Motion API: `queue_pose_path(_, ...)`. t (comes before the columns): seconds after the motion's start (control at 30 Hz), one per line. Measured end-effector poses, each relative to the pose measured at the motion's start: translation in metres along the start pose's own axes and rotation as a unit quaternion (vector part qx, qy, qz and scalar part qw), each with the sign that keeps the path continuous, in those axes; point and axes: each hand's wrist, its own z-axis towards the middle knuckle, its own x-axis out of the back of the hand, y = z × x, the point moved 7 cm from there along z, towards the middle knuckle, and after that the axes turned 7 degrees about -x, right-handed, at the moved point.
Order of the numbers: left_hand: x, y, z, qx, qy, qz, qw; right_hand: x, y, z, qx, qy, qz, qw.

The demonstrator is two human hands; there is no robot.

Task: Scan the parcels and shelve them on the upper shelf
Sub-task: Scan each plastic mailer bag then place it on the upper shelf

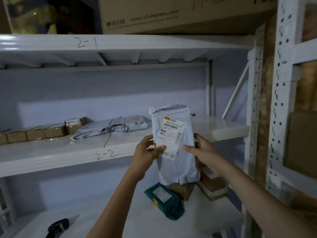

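A grey plastic mailer parcel (173, 145) with a white shipping label stands upright in front of me, held in both hands. My left hand (147, 150) grips its left edge, thumb lying across the label. My right hand (200, 146) holds the right edge, fingers curled behind and thumb on the front. The parcel hangs in front of the shelf marked 2-2 (68, 155). A black handheld scanner (58, 226) lies on the lower shelf at bottom left.
On shelf 2-2 lie grey mailers (111, 127) and a row of small brown boxes (34, 133). The lower shelf holds a green parcel (164, 200) and brown boxes (212, 186). A large carton (171, 14) sits on shelf 2-1. White uprights (277, 100) stand at right.
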Motion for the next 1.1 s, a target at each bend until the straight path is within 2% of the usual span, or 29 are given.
queue_pose_path(0.3, 0.002, 0.015, 0.096, -0.071, 0.03, 0.009, 0.997, 0.016, -0.05, 0.081, 0.048, 0.018, 0.003, 0.999)
queue_pose_path(0.43, 0.01, 0.01, 0.147, -0.091, 0.06, 0.058, 0.992, 0.011, -0.067, 0.133, 0.057, 0.042, 0.02, 0.997)
queue_pose_path(0.6, 0.015, -0.012, 0.21, -0.061, 0.018, 0.148, 0.987, 0.003, -0.061, 0.206, 0.026, 0.053, 0.026, 0.998)
queue_pose_path(0.73, 0.014, -0.033, 0.245, -0.033, -0.037, 0.245, 0.968, 0.004, -0.041, 0.259, -0.026, 0.055, 0.038, 0.997)
queue_pose_path(0.9, -0.002, -0.063, 0.261, 0.028, -0.105, 0.402, 0.909, -0.004, -0.009, 0.301, -0.09, 0.009, -0.011, 0.996)
queue_pose_path(0.93, -0.002, -0.067, 0.262, 0.037, -0.113, 0.45, 0.885, -0.008, -0.004, 0.306, -0.101, -0.006, -0.042, 0.994)
queue_pose_path(1.03, 0.0, -0.075, 0.264, 0.067, -0.147, 0.608, 0.777, -0.014, 0.001, 0.312, -0.104, -0.021, -0.215, 0.971)
queue_pose_path(1.1, 0.005, -0.084, 0.268, 0.097, -0.157, 0.639, 0.747, -0.016, -0.006, 0.308, -0.102, -0.064, -0.286, 0.951)
